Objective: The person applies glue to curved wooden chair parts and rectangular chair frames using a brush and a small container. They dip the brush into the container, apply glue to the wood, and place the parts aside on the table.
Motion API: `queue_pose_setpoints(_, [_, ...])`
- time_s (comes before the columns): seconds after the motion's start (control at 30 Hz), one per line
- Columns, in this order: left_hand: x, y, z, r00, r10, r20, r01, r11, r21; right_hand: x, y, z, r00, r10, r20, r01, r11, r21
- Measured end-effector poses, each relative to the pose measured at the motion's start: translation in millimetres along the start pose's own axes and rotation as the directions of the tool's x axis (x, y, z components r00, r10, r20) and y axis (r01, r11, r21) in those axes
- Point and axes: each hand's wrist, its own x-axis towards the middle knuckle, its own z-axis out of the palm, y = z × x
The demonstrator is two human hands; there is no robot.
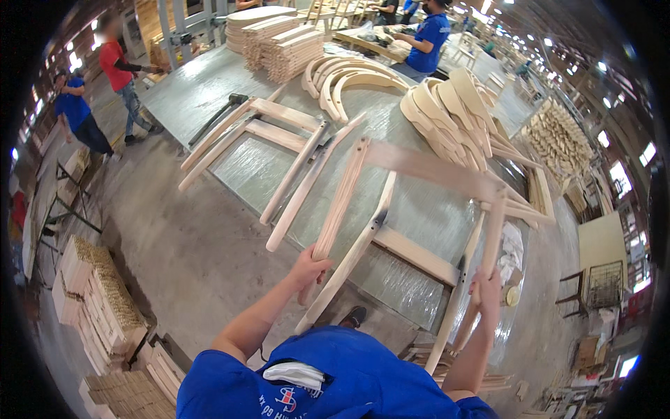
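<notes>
My left hand (309,269) is wrapped round one leg of a pale wooden chair leg frame (340,202), and my right hand (487,288) grips its other leg. The legs are joined by a crossrail, smeared by motion, and the frame is tilted up above the table's near edge. Below it, a second leg frame (417,257) rests with its crossrail over the table and its legs jutting toward me. To the left, more leg frames (285,115) lie on the table (192,84), legs overhanging the edge. Dark spots show at some of their joints.
Curved wooden pieces (359,75), stacked slats (285,47) and wide bent parts (450,115) crowd the table's far side. A dark tool (218,119) lies at its left edge. Stacked wood (105,300) stands lower left. Co-workers are at far left (120,66) and beyond the table (427,38).
</notes>
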Motion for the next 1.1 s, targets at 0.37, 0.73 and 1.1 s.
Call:
queue_pose_setpoints(0.37, [19.6, -59.4, -33.2, 0.874, 0.435, -0.216, -0.086, 0.575, 0.814, 13.4, 118.0, 36.2, 0.962, -0.261, -0.081, 0.187, 0.846, -0.499])
queue_pose_setpoints(0.73, [-26.2, -66.8, -17.4, 0.943, 0.301, -0.139, -0.046, 0.533, 0.845, -124.0, 179.1, -7.6, 0.96, -0.168, -0.223, 0.023, 0.844, -0.536])
queue_pose_setpoints(1.1, [55.2, -12.3, 35.5, 0.972, 0.231, -0.043, -0.051, 0.385, 0.922, -85.1, 162.2, -30.5, 0.918, -0.169, -0.358, -0.047, 0.851, -0.524])
